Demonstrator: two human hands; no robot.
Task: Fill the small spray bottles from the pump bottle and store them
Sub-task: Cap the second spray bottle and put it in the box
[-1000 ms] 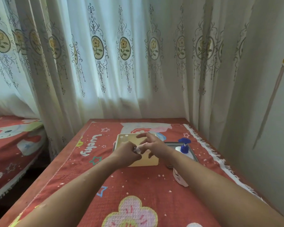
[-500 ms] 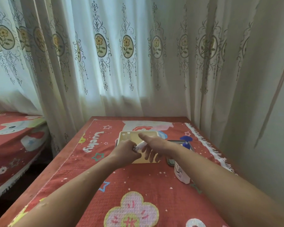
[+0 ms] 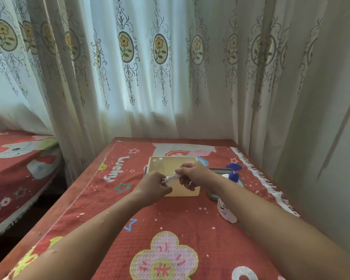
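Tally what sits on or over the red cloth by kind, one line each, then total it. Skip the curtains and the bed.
Hands: 2, left hand and right hand
Small spray bottle, held between both hands: 1
Pump bottle with blue head: 1
Cream box: 1
Grey tray: 1
Total: 6

A room in a home, most likely a bedroom

Sheer curtains (image 3: 160,77) printed with oval flower medallions are hung across the whole back wall, with daylight let through them. The surface (image 3: 101,199) is covered by a red woven cloth (image 3: 170,219) decorated with stars, a flower and the word "Lucky". To the left, what appears to be a bed (image 3: 18,158) is spread with a matching red cartoon-print cover. A plain painted wall (image 3: 331,158) is seen at the right.
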